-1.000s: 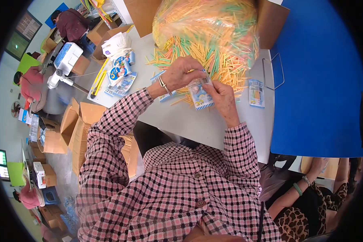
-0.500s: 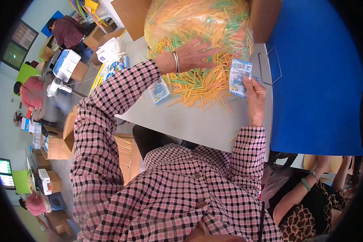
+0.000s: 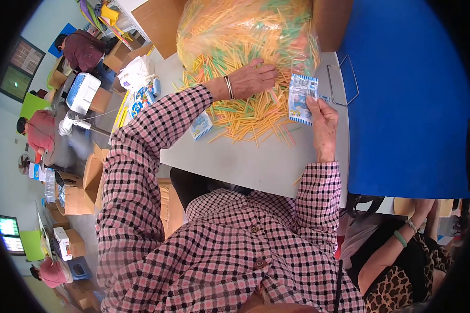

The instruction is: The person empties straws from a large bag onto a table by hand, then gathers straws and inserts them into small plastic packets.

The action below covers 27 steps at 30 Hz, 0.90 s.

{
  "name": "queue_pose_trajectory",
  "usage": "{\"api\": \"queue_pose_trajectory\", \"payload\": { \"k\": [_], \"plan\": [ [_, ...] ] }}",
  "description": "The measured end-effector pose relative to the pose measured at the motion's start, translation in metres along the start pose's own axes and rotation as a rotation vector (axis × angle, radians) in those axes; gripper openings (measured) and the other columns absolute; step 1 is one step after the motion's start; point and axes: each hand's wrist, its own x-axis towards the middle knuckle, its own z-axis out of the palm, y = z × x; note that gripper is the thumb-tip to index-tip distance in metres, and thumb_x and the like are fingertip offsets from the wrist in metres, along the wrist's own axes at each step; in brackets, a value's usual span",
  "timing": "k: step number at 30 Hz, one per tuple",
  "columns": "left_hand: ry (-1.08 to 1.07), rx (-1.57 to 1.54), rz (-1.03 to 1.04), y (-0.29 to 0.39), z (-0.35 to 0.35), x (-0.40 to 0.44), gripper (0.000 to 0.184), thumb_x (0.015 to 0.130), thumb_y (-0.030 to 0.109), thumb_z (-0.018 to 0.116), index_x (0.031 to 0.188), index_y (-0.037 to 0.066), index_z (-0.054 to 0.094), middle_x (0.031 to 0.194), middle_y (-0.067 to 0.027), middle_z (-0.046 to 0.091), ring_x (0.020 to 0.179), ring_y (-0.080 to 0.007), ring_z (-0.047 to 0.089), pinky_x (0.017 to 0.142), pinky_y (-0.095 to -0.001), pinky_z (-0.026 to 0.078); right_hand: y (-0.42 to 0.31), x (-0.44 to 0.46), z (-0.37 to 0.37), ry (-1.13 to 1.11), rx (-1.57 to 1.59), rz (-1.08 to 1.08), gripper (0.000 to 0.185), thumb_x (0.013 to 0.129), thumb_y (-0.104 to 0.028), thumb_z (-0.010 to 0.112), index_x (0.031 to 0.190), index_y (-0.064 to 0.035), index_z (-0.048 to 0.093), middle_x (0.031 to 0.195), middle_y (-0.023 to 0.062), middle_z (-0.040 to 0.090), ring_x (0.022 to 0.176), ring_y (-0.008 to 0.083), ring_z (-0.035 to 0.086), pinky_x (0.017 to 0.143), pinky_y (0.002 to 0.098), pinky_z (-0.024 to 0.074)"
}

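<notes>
My left hand, with bangles at the wrist, is low over a pile of thin yellow, orange, green and pink sticks. Its fingers are drawn together and curled down, and what lies under the fingertips is hidden. In my right hand a blue-and-white printed packet is pinched between thumb and fingers, upright beside the pile. Another blue-and-white packet lies on the table, partly under my left forearm. Behind the pile, a large clear plastic bag bulges with the same kind of sticks.
The grey table borders a blue surface on the right, with a wire handle between. A cardboard box surrounds the bag. Another person's arm shows at lower right. Other people and boxes are at left.
My left hand has gone from spread fingers to drawn-together, curled ones over the sticks. My right hand still holds the packet. The whole view has shifted slightly.
</notes>
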Motion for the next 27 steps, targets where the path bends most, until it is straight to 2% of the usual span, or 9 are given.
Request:
{"api": "queue_pose_trajectory", "payload": {
  "k": [2, 5, 10, 13, 14, 17, 19, 23, 27],
  "plan": [
    [0.063, -0.072, -0.05, 0.001, 0.009, 0.0, 0.029, 0.077, 0.013, 0.056, 0.105, 0.008, 0.054, 0.121, -0.0087, 0.049, 0.119, -0.0223, 0.04, 0.098, -0.0426, 0.031, -0.001, 0.0, -0.002, -0.018, 0.016, 0.039, 0.02, 0.087, -0.019, 0.059, 0.075, -0.0031, 0.063, 0.065, -0.0054, 0.053, 0.06, 0.0012, 0.042, 0.057, 0.018, 0.0359],
    [0.334, -0.309, -0.24, 0.005, 0.006, 0.005, 0.021, 0.08, 0.01, 0.053, 0.1, 0.006, 0.054, 0.102, -0.0091, 0.057, 0.104, -0.0251, 0.052, 0.088, -0.0388, 0.037, -0.004, -0.001, 0.001, -0.018, 0.063, 0.075, 0.019, 0.086, -0.02, 0.06, 0.077, -0.0036, 0.064, 0.068, -0.0048, 0.056, 0.063, 0.0013, 0.046, 0.061, 0.0171, 0.0371],
    [0.279, -0.584, -0.502, 0.0, -0.012, 0.011, 0.017, 0.087, 0.012, 0.049, 0.102, 0.004, 0.053, 0.093, -0.0104, 0.061, 0.088, -0.0243, 0.06, 0.077, -0.037, 0.046, -0.003, 0.001, 0.003, 0.011, 0.254, 0.113, 0.018, 0.086, -0.02, 0.061, 0.085, -0.0026, 0.065, 0.076, -0.0026, 0.062, 0.07, 0.0033, 0.054, 0.068, 0.018, 0.0414],
    [0.642, -1.144, -0.764, -0.001, -0.018, 0.021, 0.02, 0.093, 0.017, 0.044, 0.103, 0.001, 0.053, 0.089, -0.0122, 0.062, 0.079, -0.0223, 0.062, 0.07, -0.0343, 0.05, 0.005, 0.003, 0.009, 0.035, 0.408, 0.126, 0.019, 0.085, -0.021, 0.062, 0.092, -0.0026, 0.063, 0.083, -0.0003, 0.064, 0.077, 0.0061, 0.057, 0.074, 0.0205, 0.0432],
    [0.647, -1.14, -0.759, -0.001, -0.021, 0.025, 0.02, 0.093, 0.017, 0.044, 0.103, 0.001, 0.053, 0.089, -0.0122, 0.062, 0.079, -0.0223, 0.062, 0.07, -0.0343, 0.05, 0.008, 0.003, 0.014, 0.058, 0.504, 0.142, 0.021, 0.085, -0.021, 0.062, 0.096, -0.0027, 0.062, 0.088, 0.0013, 0.064, 0.082, 0.0081, 0.058, 0.078, 0.0225, 0.0437],
    [0.886, -1.837, -0.954, 0.008, -0.034, 0.039, 0.025, 0.094, 0.021, 0.044, 0.102, -0.001, 0.052, 0.092, -0.0139, 0.061, 0.082, -0.0204, 0.062, 0.074, -0.0323, 0.051, 0.007, 0.005, 0.034, 0.055, 0.72, 0.153, 0.025, 0.086, -0.021, 0.059, 0.104, -0.0031, 0.058, 0.097, 0.0044, 0.062, 0.092, 0.0124, 0.058, 0.084, 0.027, 0.0435],
    [0.913, -1.925, -0.997, 0.025, -0.036, 0.049, 0.026, 0.094, 0.021, 0.044, 0.102, -0.002, 0.052, 0.092, -0.0138, 0.061, 0.082, -0.0207, 0.062, 0.074, -0.0322, 0.051, 0.005, 0.008, 0.049, 0.003, 0.956, 0.153, 0.027, 0.089, -0.021, 0.054, 0.111, -0.0036, 0.053, 0.106, 0.0075, 0.06, 0.101, 0.0172, 0.055, 0.09, 0.032, 0.0423],
    [0.984, -2.101, -1.077, 0.059, -0.032, 0.06, 0.028, 0.094, 0.022, 0.043, 0.102, -0.003, 0.052, 0.092, -0.0128, 0.061, 0.083, -0.0202, 0.06, 0.075, -0.0315, 0.05, 0.014, 0.02, 0.068, -0.006, 1.247, 0.189, 0.027, 0.093, -0.021, 0.045, 0.113, -0.0035, 0.05, 0.109, 0.0094, 0.057, 0.107, 0.021, 0.051, 0.094, 0.036, 0.0394],
    [1.07, -2.09, -1.032, 0.074, -0.026, 0.061, 0.027, 0.094, 0.023, 0.045, 0.102, -0.002, 0.052, 0.093, -0.0103, 0.06, 0.083, -0.0175, 0.059, 0.077, -0.0304, 0.049, 0.004, 0.017, 0.079, 0.113, 1.215, 0.226, 0.035, 0.097, -0.024, 0.033, 0.121, -0.001, 0.043, 0.124, 0.0112, 0.047, 0.117, 0.0231, 0.042, 0.103, 0.0365, 0.0289]
  ]
}}
